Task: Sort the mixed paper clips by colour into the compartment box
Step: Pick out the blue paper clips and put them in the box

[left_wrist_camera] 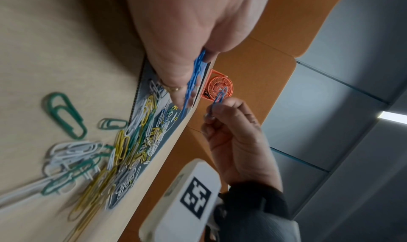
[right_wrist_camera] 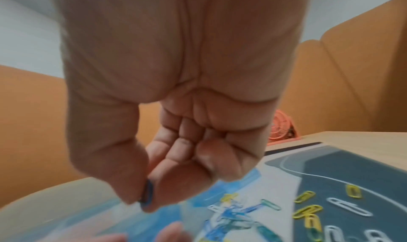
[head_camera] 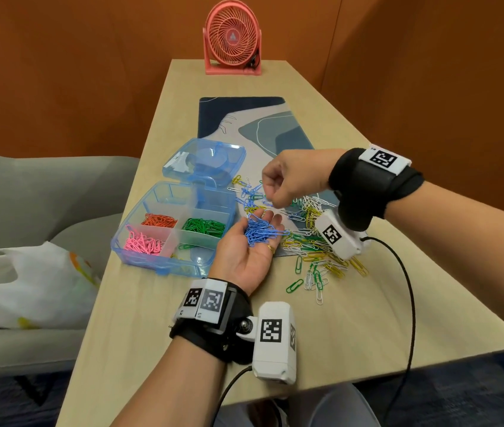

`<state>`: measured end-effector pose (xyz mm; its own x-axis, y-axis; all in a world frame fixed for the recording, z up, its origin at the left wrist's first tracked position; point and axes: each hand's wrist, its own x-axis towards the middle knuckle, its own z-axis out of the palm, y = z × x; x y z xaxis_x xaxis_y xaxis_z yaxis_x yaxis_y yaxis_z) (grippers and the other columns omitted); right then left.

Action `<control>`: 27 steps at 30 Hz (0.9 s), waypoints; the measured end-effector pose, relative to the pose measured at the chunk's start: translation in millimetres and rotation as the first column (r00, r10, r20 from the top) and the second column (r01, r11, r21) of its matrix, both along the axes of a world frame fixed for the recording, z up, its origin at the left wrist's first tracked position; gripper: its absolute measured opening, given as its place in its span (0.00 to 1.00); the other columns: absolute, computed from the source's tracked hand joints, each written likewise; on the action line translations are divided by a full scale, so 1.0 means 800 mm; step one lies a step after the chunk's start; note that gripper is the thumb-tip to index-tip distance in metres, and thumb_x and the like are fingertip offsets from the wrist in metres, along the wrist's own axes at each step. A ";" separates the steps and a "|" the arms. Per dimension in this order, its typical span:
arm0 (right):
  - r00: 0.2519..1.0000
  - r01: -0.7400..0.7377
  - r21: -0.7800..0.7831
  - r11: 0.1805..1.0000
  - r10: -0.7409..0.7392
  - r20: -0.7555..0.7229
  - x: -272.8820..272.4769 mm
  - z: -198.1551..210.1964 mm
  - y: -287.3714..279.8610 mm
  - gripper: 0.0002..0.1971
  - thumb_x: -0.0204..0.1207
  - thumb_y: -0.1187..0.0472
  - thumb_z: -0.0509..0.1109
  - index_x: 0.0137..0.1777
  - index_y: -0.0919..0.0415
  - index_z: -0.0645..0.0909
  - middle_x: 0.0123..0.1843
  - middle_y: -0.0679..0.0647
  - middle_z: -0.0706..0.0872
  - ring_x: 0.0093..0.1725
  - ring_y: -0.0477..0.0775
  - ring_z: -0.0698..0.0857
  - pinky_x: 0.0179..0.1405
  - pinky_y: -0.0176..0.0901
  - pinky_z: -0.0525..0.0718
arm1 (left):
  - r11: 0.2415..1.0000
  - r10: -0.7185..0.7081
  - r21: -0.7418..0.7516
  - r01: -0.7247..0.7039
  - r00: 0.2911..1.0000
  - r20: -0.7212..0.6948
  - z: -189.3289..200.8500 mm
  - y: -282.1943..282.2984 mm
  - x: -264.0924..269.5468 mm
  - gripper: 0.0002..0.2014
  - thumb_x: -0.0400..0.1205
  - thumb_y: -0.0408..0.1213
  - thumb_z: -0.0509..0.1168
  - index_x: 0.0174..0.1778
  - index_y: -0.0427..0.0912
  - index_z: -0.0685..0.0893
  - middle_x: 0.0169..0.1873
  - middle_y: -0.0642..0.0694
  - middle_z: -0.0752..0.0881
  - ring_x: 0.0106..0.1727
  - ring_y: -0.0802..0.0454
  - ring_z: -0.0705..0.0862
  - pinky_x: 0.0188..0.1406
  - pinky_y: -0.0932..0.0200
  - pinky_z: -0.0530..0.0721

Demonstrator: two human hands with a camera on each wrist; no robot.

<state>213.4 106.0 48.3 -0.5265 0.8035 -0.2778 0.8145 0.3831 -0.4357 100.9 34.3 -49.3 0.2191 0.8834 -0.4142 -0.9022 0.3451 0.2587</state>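
Compartment box [head_camera: 139, 252], frame centre-left: orange, green, pink clips sorted. Left hand [head_camera: 249, 251] cups blue clips [head_camera: 261, 231], fingers relaxed; right hand [head_camera: 290, 180] pinches one.

The right hand [right_wrist_camera: 176, 106] fills most of the view, seen from the wrist, its fingers curled under. Thumb and forefinger pinch a blue paper clip [right_wrist_camera: 147, 192] at the fingertips. Below, blurred, lies the blue compartment box [right_wrist_camera: 242, 178]. To the right a mat [right_wrist_camera: 352, 172] in dark grey and pale shapes carries loose yellow clips [right_wrist_camera: 305, 196], white clips [right_wrist_camera: 348, 208] and a tangle of blue ones [right_wrist_camera: 229, 216]. A coral fan [right_wrist_camera: 284, 129] stands at the far end of the wooden bench [right_wrist_camera: 352, 138].
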 end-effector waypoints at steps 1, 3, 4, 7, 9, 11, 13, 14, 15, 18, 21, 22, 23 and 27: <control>0.999 -0.036 -0.026 0.999 0.036 -0.002 -0.003 0.003 -0.007 0.04 0.68 0.66 0.75 0.42 0.62 0.84 0.34 0.51 0.88 0.30 0.43 0.82 0.33 0.35 0.79 | 1.000 0.009 0.007 -0.009 1.000 0.007 -0.001 0.000 0.000 0.17 0.89 0.38 0.46 0.52 0.31 0.78 0.51 0.34 0.82 0.50 0.40 0.80 0.60 0.46 0.76; 0.998 -0.068 -0.046 0.997 0.069 0.009 -0.005 0.002 -0.013 0.04 0.71 0.64 0.75 0.43 0.64 0.84 0.32 0.49 0.89 0.29 0.41 0.83 0.31 0.32 0.79 | 1.000 0.014 0.017 -0.015 1.000 0.022 -0.001 -0.001 -0.001 0.16 0.88 0.38 0.47 0.55 0.32 0.77 0.54 0.34 0.81 0.50 0.40 0.80 0.66 0.44 0.73; 0.997 -0.063 -0.016 0.998 0.064 0.034 -0.003 0.001 -0.011 0.03 0.72 0.64 0.75 0.43 0.63 0.85 0.31 0.47 0.88 0.28 0.41 0.83 0.29 0.31 0.79 | 1.000 0.008 0.017 -0.009 1.000 0.016 0.001 -0.002 0.000 0.16 0.88 0.37 0.47 0.54 0.32 0.77 0.52 0.34 0.81 0.51 0.40 0.80 0.67 0.44 0.72; 0.984 -0.025 0.160 0.987 -0.004 0.179 0.011 -0.004 0.003 0.02 0.71 0.65 0.72 0.39 0.60 0.86 0.30 0.47 0.86 0.29 0.45 0.80 0.30 0.33 0.77 | 1.000 -0.014 -0.004 0.014 1.000 -0.022 0.008 -0.006 0.001 0.17 0.89 0.37 0.47 0.49 0.30 0.78 0.47 0.34 0.81 0.59 0.40 0.78 0.65 0.45 0.72; 0.959 -0.012 0.218 0.976 -0.050 0.279 0.020 -0.012 0.010 0.05 0.72 0.68 0.70 0.39 0.60 0.87 0.30 0.47 0.85 0.32 0.47 0.80 0.30 0.35 0.77 | 1.000 -0.024 -0.013 0.024 0.999 -0.029 0.009 -0.007 0.001 0.18 0.89 0.38 0.46 0.48 0.31 0.78 0.47 0.34 0.81 0.67 0.40 0.75 0.66 0.46 0.71; 0.931 -0.029 0.233 0.972 -0.058 0.360 0.025 -0.024 0.015 0.06 0.73 0.68 0.69 0.44 0.62 0.88 0.39 0.52 0.89 0.39 0.52 0.83 0.35 0.37 0.79 | 0.999 -0.029 -0.014 0.029 0.999 -0.031 0.009 -0.007 0.000 0.18 0.89 0.38 0.46 0.48 0.31 0.78 0.47 0.35 0.81 0.72 0.41 0.73 0.66 0.46 0.71; 0.911 -0.043 0.219 0.975 -0.051 0.409 0.028 -0.036 0.019 0.08 0.73 0.67 0.71 0.50 0.63 0.88 0.47 0.55 0.90 0.43 0.52 0.83 0.41 0.39 0.80 | 0.999 -0.030 -0.012 0.029 0.999 -0.026 0.008 -0.006 0.000 0.18 0.89 0.39 0.46 0.49 0.31 0.78 0.47 0.35 0.81 0.73 0.40 0.72 0.66 0.46 0.71; 0.908 -0.037 0.200 0.979 -0.051 0.416 0.029 -0.040 0.019 0.08 0.72 0.66 0.73 0.50 0.63 0.88 0.45 0.54 0.89 0.42 0.51 0.81 0.39 0.37 0.79 | 1.000 -0.029 -0.009 0.029 0.999 -0.025 0.008 -0.006 0.000 0.18 0.89 0.39 0.46 0.48 0.31 0.78 0.48 0.35 0.81 0.74 0.40 0.72 0.66 0.46 0.71; 0.907 -0.034 0.188 0.982 -0.048 0.419 0.030 -0.043 0.020 0.07 0.72 0.65 0.74 0.50 0.62 0.87 0.43 0.53 0.87 0.41 0.50 0.80 0.35 0.35 0.77 | 1.000 -0.029 -0.007 0.029 0.999 -0.024 0.007 -0.006 0.000 0.18 0.89 0.38 0.47 0.48 0.31 0.78 0.48 0.35 0.81 0.74 0.40 0.72 0.65 0.46 0.71; 0.903 -0.038 0.184 0.982 -0.045 0.428 0.032 -0.050 0.023 0.04 0.72 0.66 0.70 0.43 0.60 0.86 0.36 0.49 0.82 0.39 0.50 0.78 0.30 0.33 0.73 | 1.000 -0.027 -0.002 0.027 0.999 -0.017 0.006 -0.005 0.000 0.17 0.89 0.38 0.47 0.49 0.31 0.78 0.54 0.36 0.80 0.74 0.40 0.72 0.64 0.45 0.72; 0.907 -0.007 0.154 0.988 -0.059 0.417 0.036 -0.049 0.027 0.09 0.72 0.65 0.72 0.32 0.54 0.80 0.30 0.46 0.80 0.36 0.50 0.79 0.29 0.35 0.74 | 1.000 -0.023 0.001 0.023 1.000 -0.013 0.005 -0.004 0.001 0.17 0.89 0.38 0.47 0.49 0.31 0.78 0.57 0.36 0.80 0.74 0.39 0.72 0.64 0.45 0.72; 0.915 0.017 0.145 0.989 -0.074 0.396 0.037 -0.046 0.028 0.10 0.71 0.64 0.74 0.30 0.53 0.79 0.30 0.46 0.81 0.35 0.49 0.80 0.29 0.36 0.74 | 1.000 -0.023 0.002 0.023 1.000 -0.012 0.006 -0.004 0.001 0.17 0.89 0.38 0.47 0.49 0.31 0.78 0.55 0.35 0.81 0.74 0.40 0.72 0.63 0.45 0.72; 0.926 0.046 0.143 0.989 -0.096 0.366 0.038 -0.044 0.028 0.10 0.70 0.63 0.75 0.30 0.54 0.79 0.30 0.47 0.82 0.34 0.49 0.80 0.30 0.36 0.74 | 1.000 -0.022 0.002 0.022 1.000 -0.012 0.006 -0.004 0.001 0.17 0.89 0.38 0.47 0.49 0.31 0.78 0.51 0.35 0.81 0.74 0.40 0.72 0.63 0.45 0.72; 0.955 0.108 0.179 0.978 -0.152 0.255 0.038 -0.036 0.027 0.07 0.66 0.68 0.75 0.33 0.57 0.82 0.33 0.51 0.86 0.32 0.49 0.81 0.29 0.35 0.76 | 1.000 -0.016 -0.002 0.016 1.000 -0.024 0.007 -0.005 0.001 0.17 0.89 0.38 0.47 0.48 0.31 0.78 0.48 0.35 0.81 0.74 0.40 0.72 0.65 0.45 0.72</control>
<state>244.1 127.7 19.5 -0.3395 0.9054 -0.2548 0.9395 0.3134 -0.1379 102.0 30.3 -44.0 0.2234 0.8789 -0.4214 -0.8901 0.3602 0.2792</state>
